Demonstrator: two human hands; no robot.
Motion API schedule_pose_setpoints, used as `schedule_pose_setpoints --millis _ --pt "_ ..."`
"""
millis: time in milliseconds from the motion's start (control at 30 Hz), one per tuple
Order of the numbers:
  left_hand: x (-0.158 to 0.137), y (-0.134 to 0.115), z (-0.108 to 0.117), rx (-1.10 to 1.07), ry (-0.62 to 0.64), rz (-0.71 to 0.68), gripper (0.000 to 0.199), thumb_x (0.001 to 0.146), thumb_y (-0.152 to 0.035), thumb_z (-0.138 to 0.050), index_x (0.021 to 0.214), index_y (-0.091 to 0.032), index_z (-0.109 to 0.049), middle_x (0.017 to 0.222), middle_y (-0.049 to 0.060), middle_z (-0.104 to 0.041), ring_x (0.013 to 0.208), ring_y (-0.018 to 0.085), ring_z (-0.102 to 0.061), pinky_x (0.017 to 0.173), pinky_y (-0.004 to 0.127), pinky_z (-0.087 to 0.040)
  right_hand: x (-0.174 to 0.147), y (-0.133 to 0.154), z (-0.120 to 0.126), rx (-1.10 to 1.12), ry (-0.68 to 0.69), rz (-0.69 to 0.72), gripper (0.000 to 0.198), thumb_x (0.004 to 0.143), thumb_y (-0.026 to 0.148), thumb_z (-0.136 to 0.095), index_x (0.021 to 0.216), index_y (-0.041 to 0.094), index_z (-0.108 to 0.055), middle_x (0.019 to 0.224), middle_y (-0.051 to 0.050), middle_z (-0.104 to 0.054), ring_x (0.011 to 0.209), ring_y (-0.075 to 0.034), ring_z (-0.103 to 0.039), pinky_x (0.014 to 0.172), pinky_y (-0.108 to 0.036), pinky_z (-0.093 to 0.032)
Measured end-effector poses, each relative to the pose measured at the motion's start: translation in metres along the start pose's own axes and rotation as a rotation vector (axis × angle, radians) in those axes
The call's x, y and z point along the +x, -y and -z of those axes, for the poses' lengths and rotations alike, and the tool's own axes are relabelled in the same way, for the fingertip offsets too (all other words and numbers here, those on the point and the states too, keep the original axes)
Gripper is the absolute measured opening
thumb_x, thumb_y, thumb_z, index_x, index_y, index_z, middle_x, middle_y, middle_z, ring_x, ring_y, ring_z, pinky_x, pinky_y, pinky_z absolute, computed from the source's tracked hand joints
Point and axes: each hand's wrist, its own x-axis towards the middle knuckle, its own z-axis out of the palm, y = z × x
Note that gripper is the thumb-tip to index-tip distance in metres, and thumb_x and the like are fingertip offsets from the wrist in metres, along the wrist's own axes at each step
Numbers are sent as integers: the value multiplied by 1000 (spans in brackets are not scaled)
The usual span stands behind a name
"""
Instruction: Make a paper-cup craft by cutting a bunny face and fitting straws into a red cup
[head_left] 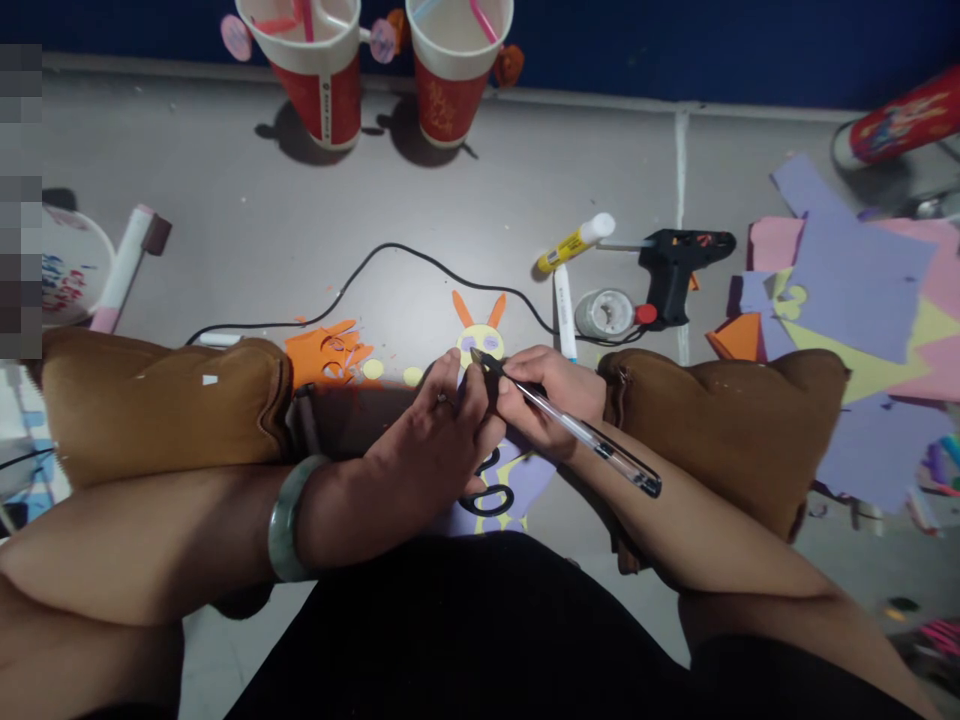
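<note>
**Pen tip on paper rabbit face**

Right hand [551, 395] grips a clear ballpoint pen [570, 425], tip touching the yellow face of the paper rabbit [480, 340] with orange ears, lying on the grey floor [450, 210]. Left hand [435, 440] presses fingers flat on the figure just beside the tip. Glue gun [679, 265] and glue stick [574, 242] lie beyond

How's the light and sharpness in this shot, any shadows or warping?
Head view: dim overall, light falling from the person's side, so the two paper cups cast dark shadows toward the wall; wide-angle warping bends the table edge; right hand and pen are reasonably sharp; a pixelated strip covers the left edge.
</note>
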Motion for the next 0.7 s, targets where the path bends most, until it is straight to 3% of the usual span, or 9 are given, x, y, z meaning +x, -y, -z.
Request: schedule_pose_setpoints --millis 700 --pt "0 0 2 -28 21 12 96 83 -70 -73 148 -3 -51 154 32 -49 143 46 -51 125 59 -34 1 1 1 -13 -7 12 18 87 14 -64 96 26 -54 84 -1 -72 71 -17 -72 56 -28 -56"
